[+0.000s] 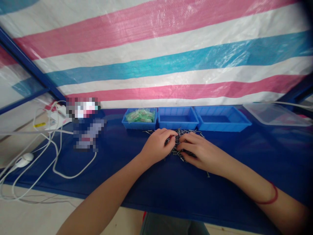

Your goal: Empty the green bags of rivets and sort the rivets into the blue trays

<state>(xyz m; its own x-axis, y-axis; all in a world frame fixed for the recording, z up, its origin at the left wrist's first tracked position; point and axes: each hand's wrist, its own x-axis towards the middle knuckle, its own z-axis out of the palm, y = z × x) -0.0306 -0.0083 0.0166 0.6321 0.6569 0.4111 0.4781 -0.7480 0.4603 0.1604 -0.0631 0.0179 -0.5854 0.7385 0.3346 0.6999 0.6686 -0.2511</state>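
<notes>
A loose pile of dark metal screws (179,132) lies on the blue tabletop, and both hands are at it. My left hand (158,146) rests at the pile's left side, with its fingers curled and its thumb near the forefinger. Whatever lies between those fingers is too small to make out. From the right, my right hand (199,151) reaches into the pile. Its fingers are bent but apart, the tips touching the screws. A single screw (208,175) lies away from the pile, below my right wrist.
Behind the pile stand a blue bin with green-and-clear packets (140,115), a middle blue bin (178,125) and a right blue bin (223,126). A clear plastic lid (274,114) lies at right. White cables (57,163) and a blurred-out object (89,135) occupy the left.
</notes>
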